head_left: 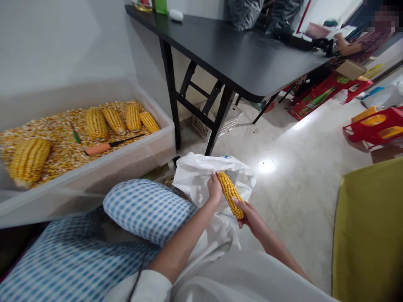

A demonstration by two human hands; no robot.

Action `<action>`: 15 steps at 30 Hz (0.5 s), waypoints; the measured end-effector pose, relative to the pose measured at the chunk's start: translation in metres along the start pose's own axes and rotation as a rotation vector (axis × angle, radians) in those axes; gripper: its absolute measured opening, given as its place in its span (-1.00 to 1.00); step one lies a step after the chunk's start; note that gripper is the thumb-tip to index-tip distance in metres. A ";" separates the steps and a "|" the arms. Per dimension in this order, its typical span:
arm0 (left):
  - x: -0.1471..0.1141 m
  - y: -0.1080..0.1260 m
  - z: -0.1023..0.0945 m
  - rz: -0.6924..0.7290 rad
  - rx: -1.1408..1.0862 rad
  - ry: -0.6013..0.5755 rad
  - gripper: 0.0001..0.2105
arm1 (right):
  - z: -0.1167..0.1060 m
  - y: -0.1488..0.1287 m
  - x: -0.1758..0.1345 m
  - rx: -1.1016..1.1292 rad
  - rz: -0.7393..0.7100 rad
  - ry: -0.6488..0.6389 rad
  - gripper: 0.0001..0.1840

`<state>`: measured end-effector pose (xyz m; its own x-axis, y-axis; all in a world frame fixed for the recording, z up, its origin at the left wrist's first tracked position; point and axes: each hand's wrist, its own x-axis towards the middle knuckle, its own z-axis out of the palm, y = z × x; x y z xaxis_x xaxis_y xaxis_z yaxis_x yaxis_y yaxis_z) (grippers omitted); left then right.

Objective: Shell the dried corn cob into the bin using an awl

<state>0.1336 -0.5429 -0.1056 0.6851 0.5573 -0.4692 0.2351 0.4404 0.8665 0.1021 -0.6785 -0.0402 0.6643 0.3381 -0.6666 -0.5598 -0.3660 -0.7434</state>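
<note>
A yellow corn cob (229, 189), covered in kernels, is held aslant between my two hands. My left hand (215, 188) grips its upper end, and my right hand (247, 212) wraps round the lower end with the thumb on top. Beneath the cob lies an opened white sack (195, 172), its mouth spread in front of my knees; what is inside is mostly hidden. To the left, a translucent plastic bin (151, 149) holds loose kernels (59, 138) and several whole cobs (96, 123). An orange-handled tool (98, 148) with a dark shaft rests on the kernels.
A black folding table (214, 50) stands ahead, with a white basket (226, 119) below it. At the far right a person (362, 46) is by the table. A red stool (374, 126) and a yellow-green covered surface (365, 226) are on my right.
</note>
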 end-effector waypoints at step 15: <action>0.040 0.010 -0.033 0.055 0.348 -0.156 -0.55 | -0.026 -0.011 0.014 -0.868 -0.161 0.396 -0.41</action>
<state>0.1403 -0.4931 -0.1214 0.7934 0.4483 -0.4118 0.3967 0.1324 0.9084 0.1306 -0.6926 -0.0396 0.9089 0.1814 -0.3754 0.0080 -0.9079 -0.4192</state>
